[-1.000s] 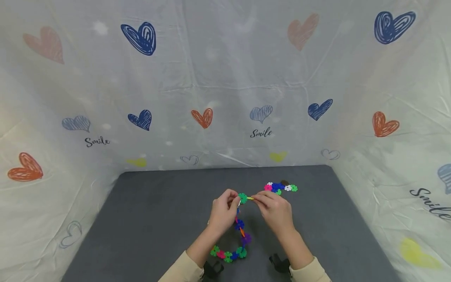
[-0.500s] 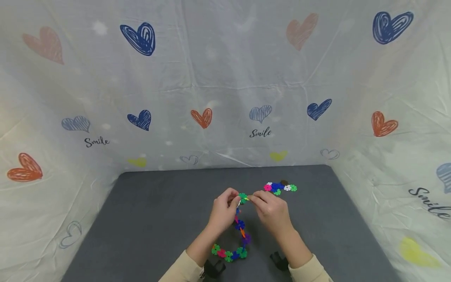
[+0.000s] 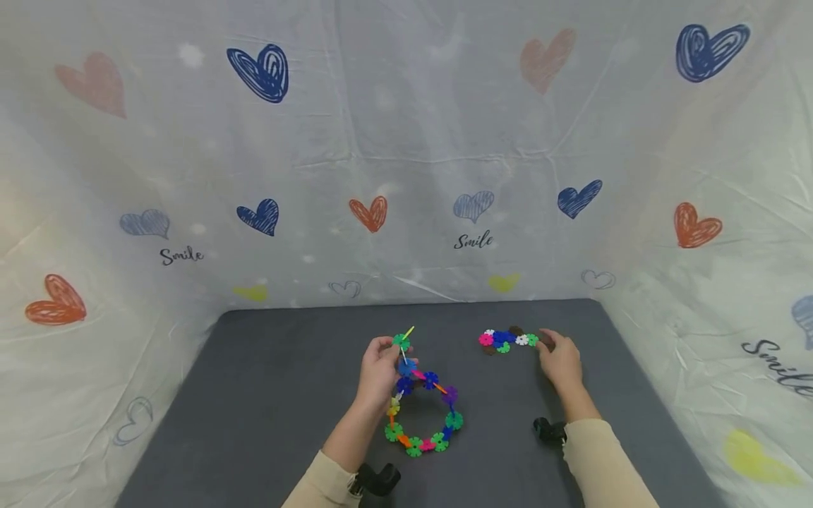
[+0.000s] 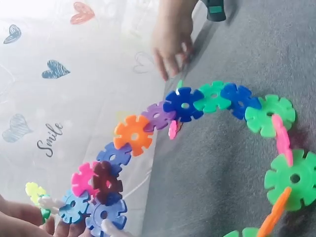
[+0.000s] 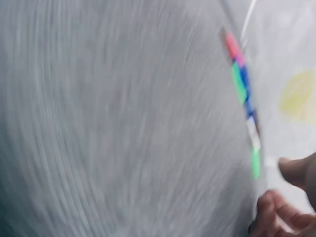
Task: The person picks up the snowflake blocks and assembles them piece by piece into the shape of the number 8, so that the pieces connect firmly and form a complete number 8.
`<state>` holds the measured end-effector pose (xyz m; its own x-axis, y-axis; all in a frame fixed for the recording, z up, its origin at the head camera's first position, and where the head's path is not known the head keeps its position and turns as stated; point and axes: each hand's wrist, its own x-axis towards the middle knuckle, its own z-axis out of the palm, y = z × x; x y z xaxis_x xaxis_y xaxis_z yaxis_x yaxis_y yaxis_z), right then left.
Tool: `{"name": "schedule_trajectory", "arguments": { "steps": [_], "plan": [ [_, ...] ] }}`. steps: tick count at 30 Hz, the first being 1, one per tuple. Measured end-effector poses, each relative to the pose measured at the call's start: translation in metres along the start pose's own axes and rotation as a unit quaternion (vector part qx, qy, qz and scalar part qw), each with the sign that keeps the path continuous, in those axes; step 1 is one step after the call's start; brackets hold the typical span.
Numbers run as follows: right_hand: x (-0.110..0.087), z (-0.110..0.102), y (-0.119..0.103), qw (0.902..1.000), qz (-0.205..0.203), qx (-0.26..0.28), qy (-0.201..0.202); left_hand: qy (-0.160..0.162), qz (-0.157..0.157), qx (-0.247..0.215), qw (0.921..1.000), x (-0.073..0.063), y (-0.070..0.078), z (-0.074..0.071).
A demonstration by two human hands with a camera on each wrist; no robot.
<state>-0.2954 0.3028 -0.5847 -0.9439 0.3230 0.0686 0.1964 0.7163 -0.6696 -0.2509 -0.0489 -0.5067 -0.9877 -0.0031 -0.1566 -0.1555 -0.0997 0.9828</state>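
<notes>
A chain of colorful notched plastic discs, like snowflake building pieces [image 3: 454, 421], curves round in a ring over the dark table. My left hand [image 3: 379, 374] pinches a green disc [image 3: 401, 341] near the chain's upper end, and a yellow disc [image 3: 409, 331] sticks out edge-on from it. In the left wrist view, the linked discs [image 4: 185, 104] arch away from my left fingers. My right hand [image 3: 563, 365] is beside the right end of a loose pile of discs [image 3: 503, 338], closest to a green one. Its thumb and fingers stand apart in the blurred right wrist view, with nothing visible between them.
The dark grey table [image 3: 286, 395] is backed by a pale curtain [image 3: 406, 106] printed with hearts. A black device [image 3: 377, 481] is strapped at my left wrist, another black device [image 3: 549, 429] at my right.
My right hand has let go of the yellow disc, now standing on the green one, and moved right to the pile. My left hand has shifted left with the chain, whose ring shows more fully.
</notes>
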Motion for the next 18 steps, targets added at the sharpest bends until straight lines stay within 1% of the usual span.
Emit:
{"name": "schedule_trajectory", "arguments": {
  "steps": [1,3,4,6,8,10,13,15,18],
  "plan": [
    [0.004,-0.001,0.005,0.9993,0.003,-0.026,-0.026,-0.006,-0.001,-0.001,1.0,0.0,0.0,-0.001],
    [0.008,-0.003,0.009,0.995,0.002,-0.073,-0.069,-0.015,-0.005,0.005,0.9999,0.001,0.001,-0.002],
    [0.008,-0.004,0.01,0.9924,0.0,-0.091,-0.083,-0.019,-0.007,0.01,0.9997,0.001,0.002,-0.002],
    [0.008,-0.005,0.011,0.989,-0.001,-0.114,-0.094,-0.022,-0.008,0.021,0.9995,0.002,0.003,-0.002],
    [0.006,-0.006,0.009,0.9877,0.005,-0.128,-0.09,-0.023,-0.008,0.034,0.9991,0.002,0.002,-0.002],
    [0.003,-0.006,0.008,0.9878,0.017,-0.133,-0.079,-0.022,0.001,0.055,0.9982,0.002,0.001,-0.002],
    [-0.001,-0.008,0.005,0.9894,0.038,-0.128,-0.055,-0.018,0.014,0.081,0.9964,0.002,-0.003,0.0],
    [-0.004,-0.01,0.004,0.9918,0.046,-0.111,-0.042,-0.016,0.022,0.089,0.9957,0.002,-0.004,0.001],
    [-0.008,-0.01,0.007,0.9958,0.051,-0.071,-0.029,-0.015,0.023,0.093,0.9953,0.002,-0.004,0.003]
  ]
}}
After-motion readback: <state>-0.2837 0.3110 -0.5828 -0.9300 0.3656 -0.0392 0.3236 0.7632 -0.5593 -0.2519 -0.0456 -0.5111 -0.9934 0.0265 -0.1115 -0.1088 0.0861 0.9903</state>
